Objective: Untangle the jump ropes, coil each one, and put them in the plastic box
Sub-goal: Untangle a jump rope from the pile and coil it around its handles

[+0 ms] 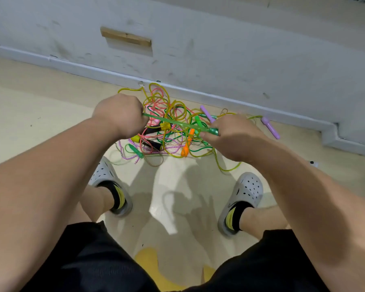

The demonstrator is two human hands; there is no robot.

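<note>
Now, the step: drawing one translucent green plastic jump rope (177, 123) out of the tangled heap of coloured jump ropes (171, 114).
Left grip (120, 115): clenched round the green rope, fingers curled under.
Right grip (234, 137): pinching the same rope at its dark green handle (213, 130); the rope runs taut between both.
Heap: on the beige floor (40, 114), at its far edge against the grey skirting board (219, 95); a purple handle (271, 128) and an orange handle (187, 144) show in it.
Plastic box: not in view.
Doing it well: likely best to trace the green cord loop by loop and lift it clear rather than yank, since a hard pull would probably tighten the knots; keep the handle outside the other loops.
</note>
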